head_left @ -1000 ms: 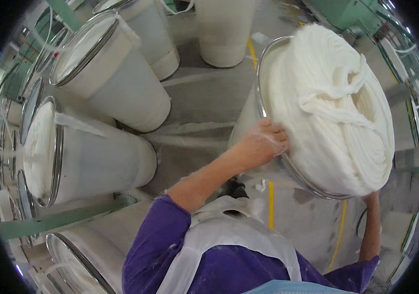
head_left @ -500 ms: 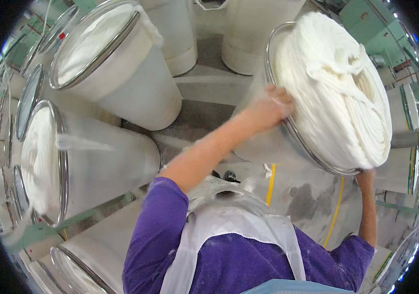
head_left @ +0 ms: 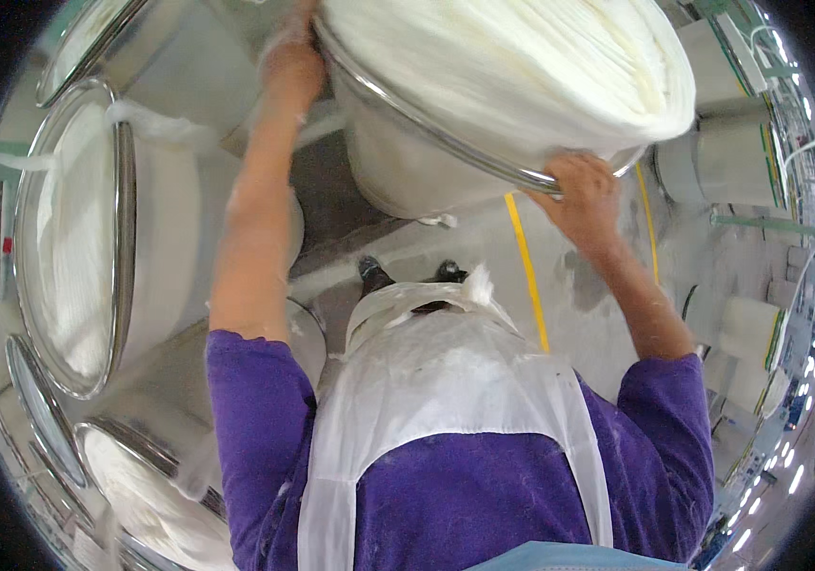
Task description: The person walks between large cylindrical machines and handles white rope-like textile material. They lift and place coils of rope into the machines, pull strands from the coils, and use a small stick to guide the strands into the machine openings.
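Note:
A large white sliver can (head_left: 393, 157) with a shiny metal rim stands tilted in front of me. Thick coils of white fibre sliver (head_left: 522, 62) heap up above its mouth. My right hand (head_left: 584, 190) is closed over the near right part of the rim, fingers on top. At the rim's left side, my left hand (head_left: 295, 62) is closed against the metal; motion blurs it and its fingertips are partly hidden.
On my left stand several more sliver cans, one full (head_left: 74, 238) and another lower down (head_left: 146, 495). Yellow lines (head_left: 526, 271) run along the grey floor. White cans with green and yellow edges (head_left: 736, 162) line the right side. My shoes (head_left: 374, 274) show below.
The held can has shifted from the right to the upper middle of the view, while the cans on the left sit differently. Both hands stay at its rim; my left arm is now stretched forward.

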The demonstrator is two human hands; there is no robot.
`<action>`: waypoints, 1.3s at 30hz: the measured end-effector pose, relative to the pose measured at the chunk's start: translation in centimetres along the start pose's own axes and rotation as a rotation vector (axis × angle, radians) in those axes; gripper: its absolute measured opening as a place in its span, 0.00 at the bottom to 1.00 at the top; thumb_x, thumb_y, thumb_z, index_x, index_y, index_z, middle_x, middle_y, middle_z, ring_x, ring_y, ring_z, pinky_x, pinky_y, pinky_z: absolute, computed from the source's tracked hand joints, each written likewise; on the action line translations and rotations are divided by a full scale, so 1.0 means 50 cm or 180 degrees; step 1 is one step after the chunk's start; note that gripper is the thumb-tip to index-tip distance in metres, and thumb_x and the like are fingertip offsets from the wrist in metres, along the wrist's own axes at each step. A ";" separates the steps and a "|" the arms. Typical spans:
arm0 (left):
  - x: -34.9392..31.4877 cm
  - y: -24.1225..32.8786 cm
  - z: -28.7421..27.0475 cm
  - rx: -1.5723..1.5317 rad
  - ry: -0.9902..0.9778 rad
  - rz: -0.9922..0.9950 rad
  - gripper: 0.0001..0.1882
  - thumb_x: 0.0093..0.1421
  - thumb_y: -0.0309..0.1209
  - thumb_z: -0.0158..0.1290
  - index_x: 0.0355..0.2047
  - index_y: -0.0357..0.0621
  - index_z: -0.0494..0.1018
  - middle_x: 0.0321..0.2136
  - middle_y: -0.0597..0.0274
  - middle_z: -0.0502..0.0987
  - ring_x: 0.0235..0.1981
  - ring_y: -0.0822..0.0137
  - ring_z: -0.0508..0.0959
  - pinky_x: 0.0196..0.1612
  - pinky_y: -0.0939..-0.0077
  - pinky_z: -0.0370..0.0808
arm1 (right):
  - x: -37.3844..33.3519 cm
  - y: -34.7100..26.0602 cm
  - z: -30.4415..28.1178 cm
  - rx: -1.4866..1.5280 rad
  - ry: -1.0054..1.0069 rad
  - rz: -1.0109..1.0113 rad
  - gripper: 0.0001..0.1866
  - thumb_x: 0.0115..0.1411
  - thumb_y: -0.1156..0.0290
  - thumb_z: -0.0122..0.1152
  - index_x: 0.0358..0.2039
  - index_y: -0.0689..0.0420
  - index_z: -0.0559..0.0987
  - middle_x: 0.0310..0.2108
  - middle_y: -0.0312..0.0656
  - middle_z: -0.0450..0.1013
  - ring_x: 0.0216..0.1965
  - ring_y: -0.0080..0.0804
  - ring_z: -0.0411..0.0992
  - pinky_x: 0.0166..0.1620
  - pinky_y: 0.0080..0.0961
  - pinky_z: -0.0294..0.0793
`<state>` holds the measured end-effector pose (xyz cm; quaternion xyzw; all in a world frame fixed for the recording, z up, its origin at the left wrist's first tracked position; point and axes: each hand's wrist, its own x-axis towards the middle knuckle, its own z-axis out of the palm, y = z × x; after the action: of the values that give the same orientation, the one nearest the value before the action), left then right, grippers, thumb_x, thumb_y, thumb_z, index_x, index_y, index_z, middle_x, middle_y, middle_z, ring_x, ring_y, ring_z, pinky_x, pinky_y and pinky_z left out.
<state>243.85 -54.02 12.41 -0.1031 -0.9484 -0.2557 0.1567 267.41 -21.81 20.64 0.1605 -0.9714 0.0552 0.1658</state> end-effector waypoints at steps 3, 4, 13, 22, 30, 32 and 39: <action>0.052 -0.065 -0.030 0.0042 0.0319 0.0220 0.26 0.64 0.29 0.44 0.62 0.62 0.57 0.47 0.47 0.76 0.45 0.43 0.77 0.47 0.53 0.74 | 0.063 -0.060 0.008 0.0181 0.0010 -0.0002 0.15 0.48 0.61 0.69 0.32 0.53 0.77 0.29 0.39 0.73 0.37 0.41 0.71 0.45 0.39 0.69; 0.061 -0.073 -0.036 -0.0059 0.0655 0.0497 0.25 0.64 0.30 0.43 0.61 0.62 0.58 0.46 0.48 0.77 0.45 0.44 0.77 0.46 0.53 0.74 | 0.081 -0.075 0.009 0.0198 -0.0172 -0.0021 0.15 0.49 0.61 0.69 0.35 0.53 0.77 0.30 0.39 0.73 0.37 0.41 0.71 0.45 0.39 0.69; 0.017 -0.058 -0.123 -0.0127 0.0370 -0.0462 0.33 0.61 0.22 0.42 0.66 0.62 0.55 0.50 0.53 0.75 0.47 0.52 0.77 0.50 0.61 0.72 | 0.156 -0.073 0.007 0.0878 -0.0362 -0.0861 0.24 0.51 0.60 0.66 0.47 0.54 0.75 0.35 0.41 0.73 0.40 0.41 0.71 0.46 0.37 0.69; -0.028 -0.054 -0.106 -0.0195 0.0536 -0.0347 0.30 0.63 0.25 0.43 0.64 0.59 0.55 0.48 0.50 0.75 0.49 0.53 0.76 0.50 0.61 0.71 | 0.176 -0.009 0.036 0.1155 0.0081 -0.0624 0.17 0.50 0.50 0.66 0.26 0.51 0.79 0.24 0.33 0.74 0.26 0.32 0.73 0.31 0.30 0.71; -0.038 -0.105 -0.067 -0.0404 0.0531 -0.0115 0.31 0.61 0.24 0.49 0.64 0.53 0.54 0.54 0.52 0.70 0.49 0.54 0.76 0.49 0.63 0.73 | 0.165 -0.016 0.061 0.0894 0.0328 -0.0302 0.19 0.43 0.44 0.72 0.18 0.46 0.80 0.16 0.29 0.73 0.16 0.27 0.71 0.21 0.23 0.67; -0.033 -0.112 -0.059 -0.0294 0.0709 0.0262 0.32 0.59 0.22 0.51 0.63 0.50 0.54 0.55 0.52 0.67 0.48 0.56 0.76 0.49 0.66 0.74 | 0.169 -0.007 0.068 0.0805 0.0525 -0.0519 0.19 0.41 0.44 0.73 0.18 0.46 0.80 0.17 0.30 0.74 0.16 0.26 0.71 0.19 0.22 0.65; -0.029 -0.060 -0.067 -0.0394 0.0748 0.0043 0.33 0.58 0.23 0.54 0.62 0.50 0.55 0.56 0.52 0.65 0.47 0.57 0.76 0.46 0.67 0.77 | 0.184 0.043 0.087 0.0387 0.0925 -0.1008 0.18 0.39 0.45 0.75 0.23 0.42 0.80 0.21 0.27 0.76 0.24 0.25 0.75 0.33 0.26 0.69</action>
<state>245.19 -58.48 13.31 -0.0884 -0.9052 -0.3230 0.2617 257.17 -23.18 19.58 0.3110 -0.8949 0.1095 0.3006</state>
